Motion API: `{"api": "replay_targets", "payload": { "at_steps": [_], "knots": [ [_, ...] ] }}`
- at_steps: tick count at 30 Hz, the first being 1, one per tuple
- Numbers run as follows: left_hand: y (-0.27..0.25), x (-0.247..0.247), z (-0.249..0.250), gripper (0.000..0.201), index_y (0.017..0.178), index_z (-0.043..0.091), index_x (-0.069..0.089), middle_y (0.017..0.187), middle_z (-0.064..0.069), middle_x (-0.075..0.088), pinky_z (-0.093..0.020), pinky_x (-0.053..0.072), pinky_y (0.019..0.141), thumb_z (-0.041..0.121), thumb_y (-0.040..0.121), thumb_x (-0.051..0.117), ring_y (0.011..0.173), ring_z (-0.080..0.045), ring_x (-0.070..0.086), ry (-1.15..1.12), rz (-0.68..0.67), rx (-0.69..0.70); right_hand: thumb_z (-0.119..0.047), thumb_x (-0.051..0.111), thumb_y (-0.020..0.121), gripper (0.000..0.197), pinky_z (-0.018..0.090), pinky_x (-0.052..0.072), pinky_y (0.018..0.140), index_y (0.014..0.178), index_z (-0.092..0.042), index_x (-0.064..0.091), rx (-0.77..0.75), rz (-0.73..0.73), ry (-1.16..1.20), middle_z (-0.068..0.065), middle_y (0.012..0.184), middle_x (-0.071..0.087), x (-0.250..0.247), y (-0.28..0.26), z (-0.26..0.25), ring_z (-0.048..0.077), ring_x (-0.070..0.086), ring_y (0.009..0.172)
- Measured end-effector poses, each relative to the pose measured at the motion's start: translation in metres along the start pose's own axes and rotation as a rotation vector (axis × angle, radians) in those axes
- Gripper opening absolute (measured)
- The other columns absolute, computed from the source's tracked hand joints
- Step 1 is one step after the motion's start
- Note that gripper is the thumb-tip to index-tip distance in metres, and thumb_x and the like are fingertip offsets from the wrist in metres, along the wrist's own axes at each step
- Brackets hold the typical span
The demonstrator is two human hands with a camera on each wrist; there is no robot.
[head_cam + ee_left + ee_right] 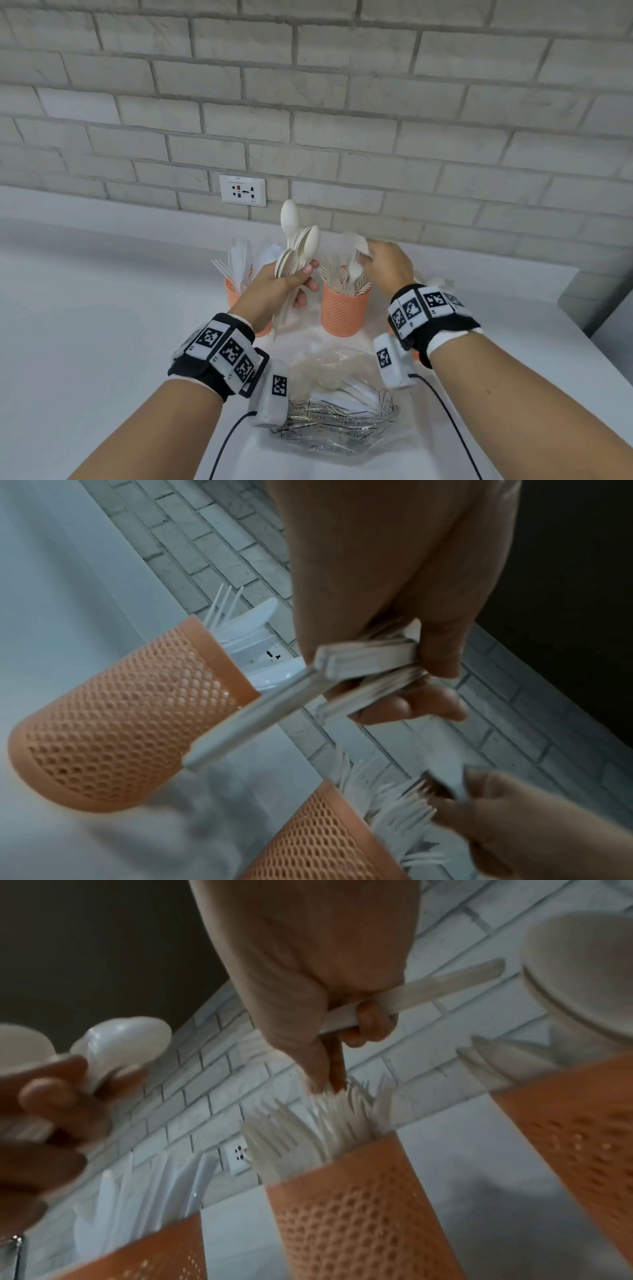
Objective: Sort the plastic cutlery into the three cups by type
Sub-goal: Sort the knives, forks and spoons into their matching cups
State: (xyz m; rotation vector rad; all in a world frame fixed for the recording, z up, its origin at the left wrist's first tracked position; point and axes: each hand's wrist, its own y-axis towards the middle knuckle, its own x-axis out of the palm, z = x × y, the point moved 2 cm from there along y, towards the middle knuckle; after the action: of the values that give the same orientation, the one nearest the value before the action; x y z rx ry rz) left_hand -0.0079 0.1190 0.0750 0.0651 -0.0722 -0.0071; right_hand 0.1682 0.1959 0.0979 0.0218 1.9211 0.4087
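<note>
My left hand (291, 279) grips a bundle of white plastic spoons (299, 245), bowls up, between the left cup (233, 291) and the middle cup (344, 310). The handles (363, 657) cross my palm. My right hand (383, 262) hovers over the middle orange mesh cup, which is packed with forks (337, 277). Its curled fingers hold one white cutlery handle (445, 982), and thumb and forefinger reach down to the fork tines (335, 1112). The left cup holds knives and some fork tines. The right cup (582, 1123) holds spoons and is mostly hidden behind my right wrist in the head view.
A crumpled clear plastic bag (342, 414) with more white cutlery lies on the white counter (102, 325) near me. A brick wall with a power socket (242, 190) stands right behind the cups. The counter's right edge (579, 308) drops off.
</note>
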Motion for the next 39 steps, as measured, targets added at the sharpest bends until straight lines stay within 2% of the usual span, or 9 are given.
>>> {"api": "replay_targets", "payload": {
  "at_steps": [7,9,13,18,23,28,32,35,39],
  "knots": [
    [-0.001,-0.001,0.004,0.022,0.111,0.015,0.06,0.072,-0.002,0.063,-0.019,0.042,0.05,0.024,0.095,0.049,0.046,-0.01,0.047,0.005,-0.007,0.031,-0.046,0.044,0.093,0.049,0.04,0.042,0.097,0.131,-0.015,0.043,0.075,-0.06,0.281,0.012,0.129,0.04,-0.01,0.017,0.001,0.029,0.052,0.113],
    [-0.001,0.0,0.005,0.024,0.114,0.015,0.058,0.072,-0.002,0.063,-0.018,0.041,0.048,0.026,0.096,0.047,0.045,-0.01,0.046,0.012,-0.004,0.048,-0.035,0.037,0.098,0.04,0.036,0.04,0.094,0.13,-0.012,0.042,0.037,0.053,0.549,0.014,0.124,0.047,-0.023,0.026,-0.003,0.029,0.052,0.11],
    [0.0,0.002,0.006,0.03,0.113,0.005,0.053,0.063,0.003,0.065,-0.017,0.04,0.047,0.03,0.096,0.046,0.043,-0.009,0.045,-0.012,0.008,0.019,-0.009,0.035,0.097,0.028,0.026,0.046,0.076,0.125,-0.009,0.04,-0.009,0.282,0.914,-0.002,0.08,0.055,-0.034,0.028,-0.01,0.012,0.056,0.071],
    [0.0,0.003,0.007,0.026,0.11,0.004,0.053,0.07,0.0,0.068,-0.019,0.039,0.046,0.026,0.095,0.048,0.042,-0.01,0.046,-0.09,-0.018,-0.011,-0.003,0.029,0.099,0.024,0.025,0.052,0.076,0.12,-0.012,0.036,0.039,0.257,1.144,0.002,0.08,0.056,-0.011,0.022,-0.012,0.017,0.064,0.072],
    [-0.003,0.001,0.011,0.02,0.109,0.007,0.056,0.073,-0.001,0.068,-0.019,0.043,0.046,0.018,0.094,0.05,0.046,-0.01,0.05,-0.125,-0.045,-0.009,-0.013,0.047,0.095,0.01,0.028,0.038,0.076,0.09,-0.006,0.053,0.008,0.265,0.647,0.012,0.087,0.058,0.016,0.016,0.003,0.026,0.055,0.09],
    [-0.002,0.003,0.013,0.02,0.108,0.006,0.058,0.07,0.001,0.069,-0.019,0.045,0.05,0.017,0.093,0.051,0.047,-0.01,0.052,-0.132,-0.056,0.005,-0.021,0.053,0.09,0.024,0.036,0.03,0.094,0.103,-0.009,0.07,-0.065,-0.006,-0.047,0.006,0.124,0.053,0.029,0.008,0.008,0.027,0.038,0.119],
    [0.0,0.005,0.012,0.019,0.105,0.005,0.061,0.071,0.0,0.07,-0.019,0.048,0.052,0.016,0.091,0.055,0.05,-0.01,0.057,-0.129,-0.039,0.023,-0.021,0.047,0.093,0.03,0.041,0.028,0.103,0.119,-0.015,0.062,-0.067,-0.006,0.021,0.009,0.133,0.044,0.018,0.0,-0.005,0.027,0.034,0.126],
    [0.0,0.007,0.014,0.016,0.101,0.004,0.062,0.068,0.0,0.07,-0.019,0.049,0.051,0.014,0.09,0.056,0.05,-0.01,0.059,-0.139,-0.008,0.055,-0.02,0.041,0.098,0.029,0.031,0.037,0.095,0.114,-0.011,0.063,-0.156,0.126,0.453,0.01,0.116,0.054,-0.01,-0.007,-0.028,0.021,0.047,0.114],
    [-0.007,0.017,0.025,0.016,0.08,0.008,0.065,0.059,-0.001,0.065,-0.02,0.05,0.054,0.012,0.091,0.054,0.051,-0.011,0.058,0.006,-0.048,0.121,-0.029,0.053,0.093,0.021,0.017,0.047,0.058,0.084,-0.011,0.059,-0.215,-0.391,0.936,0.006,0.066,0.055,-0.032,-0.038,-0.064,0.01,0.059,0.057]
  ]
}}
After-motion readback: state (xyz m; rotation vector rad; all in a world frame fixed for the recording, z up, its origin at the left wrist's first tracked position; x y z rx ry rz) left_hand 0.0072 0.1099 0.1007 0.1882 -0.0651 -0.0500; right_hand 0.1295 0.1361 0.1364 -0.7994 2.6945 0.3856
